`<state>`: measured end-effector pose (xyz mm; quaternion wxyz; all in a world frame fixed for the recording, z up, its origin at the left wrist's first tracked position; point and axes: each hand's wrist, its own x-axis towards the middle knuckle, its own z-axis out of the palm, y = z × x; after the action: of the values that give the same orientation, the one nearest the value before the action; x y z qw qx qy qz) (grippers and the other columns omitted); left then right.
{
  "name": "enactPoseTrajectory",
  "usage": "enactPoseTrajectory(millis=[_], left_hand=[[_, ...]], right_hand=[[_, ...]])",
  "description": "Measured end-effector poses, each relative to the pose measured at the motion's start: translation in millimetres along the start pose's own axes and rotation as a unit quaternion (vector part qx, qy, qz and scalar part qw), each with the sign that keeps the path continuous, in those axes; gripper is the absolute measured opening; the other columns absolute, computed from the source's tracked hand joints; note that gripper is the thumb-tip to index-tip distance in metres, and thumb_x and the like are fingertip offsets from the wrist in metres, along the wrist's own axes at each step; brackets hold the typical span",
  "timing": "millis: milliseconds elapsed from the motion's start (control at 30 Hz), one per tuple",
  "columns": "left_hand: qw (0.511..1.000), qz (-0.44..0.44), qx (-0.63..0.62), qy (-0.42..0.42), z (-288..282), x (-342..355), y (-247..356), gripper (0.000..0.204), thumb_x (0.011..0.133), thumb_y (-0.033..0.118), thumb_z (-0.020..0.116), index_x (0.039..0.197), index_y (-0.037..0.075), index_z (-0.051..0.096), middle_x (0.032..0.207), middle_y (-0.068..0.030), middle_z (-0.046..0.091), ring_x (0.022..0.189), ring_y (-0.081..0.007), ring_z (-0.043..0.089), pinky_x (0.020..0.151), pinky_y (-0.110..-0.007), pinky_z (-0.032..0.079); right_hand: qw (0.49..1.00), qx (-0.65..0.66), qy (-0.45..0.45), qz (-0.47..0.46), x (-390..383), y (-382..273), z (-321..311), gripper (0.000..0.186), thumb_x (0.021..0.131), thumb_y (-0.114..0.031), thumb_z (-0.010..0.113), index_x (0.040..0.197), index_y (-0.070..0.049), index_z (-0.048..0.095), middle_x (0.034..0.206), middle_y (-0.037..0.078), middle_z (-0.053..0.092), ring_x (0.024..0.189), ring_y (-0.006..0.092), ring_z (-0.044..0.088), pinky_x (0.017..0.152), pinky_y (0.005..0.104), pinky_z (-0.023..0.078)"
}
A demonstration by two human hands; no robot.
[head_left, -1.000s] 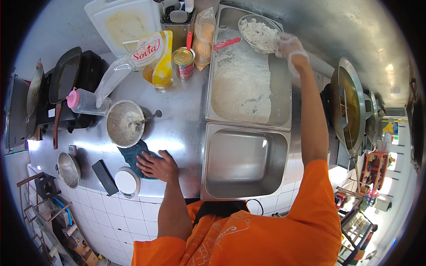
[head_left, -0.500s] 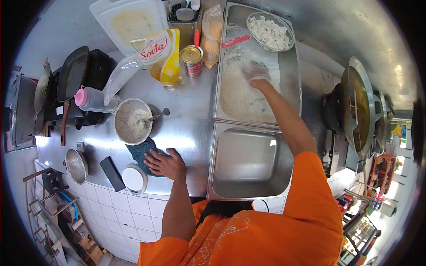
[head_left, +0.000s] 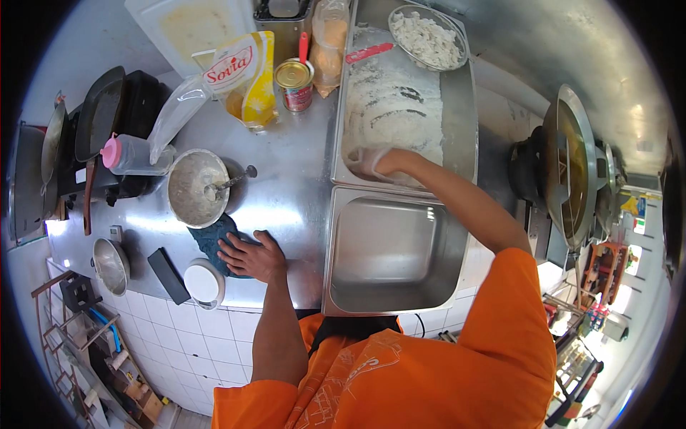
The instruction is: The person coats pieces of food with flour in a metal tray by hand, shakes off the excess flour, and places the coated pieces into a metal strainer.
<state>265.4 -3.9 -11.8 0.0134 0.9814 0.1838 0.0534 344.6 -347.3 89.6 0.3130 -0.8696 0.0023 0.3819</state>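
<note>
My left hand [head_left: 249, 256] lies open with spread fingers on a dark green cloth [head_left: 211, 239], below a metal mixing bowl [head_left: 191, 186] with pale residue and a utensil inside. A white round scale [head_left: 204, 280] sits left of it. My right hand [head_left: 370, 163], in a clear glove, is down in the flour [head_left: 393, 100] at the near-left corner of the upper steel tray [head_left: 461, 129]; its fingertips are hidden. Dark furrows cross the flour. A bowl of white floury pieces [head_left: 427, 39] rests at that tray's far end, beside a red strip-like utensil [head_left: 369, 51].
An empty steel pan [head_left: 386, 250] sits nearer me. A yellow pouch [head_left: 259, 100], a lidded can [head_left: 294, 86], a bag of orange crumbs [head_left: 330, 50] and a pink-lidded bottle [head_left: 132, 157] stand behind. Dark pans [head_left: 96, 114] are at left, a large oil wok [head_left: 572, 171] at right.
From beside the bowl of pieces, my right hand has moved through the flour toward me, to the tray's near-left corner, and furrows have appeared. My left hand stays on the cloth.
</note>
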Motion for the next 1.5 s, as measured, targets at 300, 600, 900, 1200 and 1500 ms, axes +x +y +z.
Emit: enactPoseTrajectory(millis=[300,600,900,1200,1500], left_hand=[[1.000,-0.008,0.000,0.000,0,-1,0,0.074,0.095,0.050,0.043,0.153,0.008,0.025,0.162,-0.0158,0.017,0.150,-0.0386,0.009,0.118,-0.054,0.012],[1.000,0.005,-0.002,0.027,8,-2,0,0.073,0.096,0.051,0.042,0.153,0.008,0.026,0.161,-0.0154,0.018,0.150,-0.0383,0.011,0.118,-0.054,0.012],[0.999,0.009,-0.016,0.026,9,-1,-1,0.073,0.096,0.051,0.044,0.152,0.007,0.027,0.161,-0.0197,0.018,0.149,-0.0414,0.012,0.117,-0.056,0.014],[1.000,0.009,-0.012,0.016,6,0,2,0.071,0.096,0.050,0.041,0.152,0.007,0.029,0.161,-0.0171,0.019,0.149,-0.0408,0.012,0.117,-0.056,0.014],[1.000,0.008,-0.007,0.025,6,-1,-3,0.071,0.096,0.050,0.041,0.151,0.007,0.030,0.161,-0.0175,0.020,0.149,-0.0409,0.014,0.116,-0.056,0.015]], right_hand=[[0.976,-0.204,0.012,-0.074,24,114,-35,0.037,0.088,-0.026,0.061,0.114,0.000,0.065,0.110,0.024,0.066,0.102,0.0390,0.063,0.089,0.0436,0.048],[0.923,-0.268,0.242,0.134,6,96,17,0.084,0.088,-0.058,0.059,0.139,0.007,0.043,0.133,0.031,0.054,0.124,0.0455,0.052,0.105,0.0436,0.043],[0.990,-0.115,-0.061,0.063,2,89,9,0.067,0.086,-0.043,0.069,0.130,0.005,0.054,0.131,0.028,0.057,0.123,0.0376,0.055,0.104,0.0415,0.042],[0.975,0.072,0.091,0.190,-64,156,-49,0.077,0.091,-0.062,0.055,0.132,0.003,0.055,0.128,0.024,0.058,0.111,0.0354,0.060,0.093,0.0440,0.049],[0.982,0.074,-0.050,0.164,-42,43,-9,0.087,0.088,-0.068,0.056,0.131,0.008,0.055,0.136,0.026,0.055,0.113,0.0352,0.060,0.094,0.0427,0.049]])
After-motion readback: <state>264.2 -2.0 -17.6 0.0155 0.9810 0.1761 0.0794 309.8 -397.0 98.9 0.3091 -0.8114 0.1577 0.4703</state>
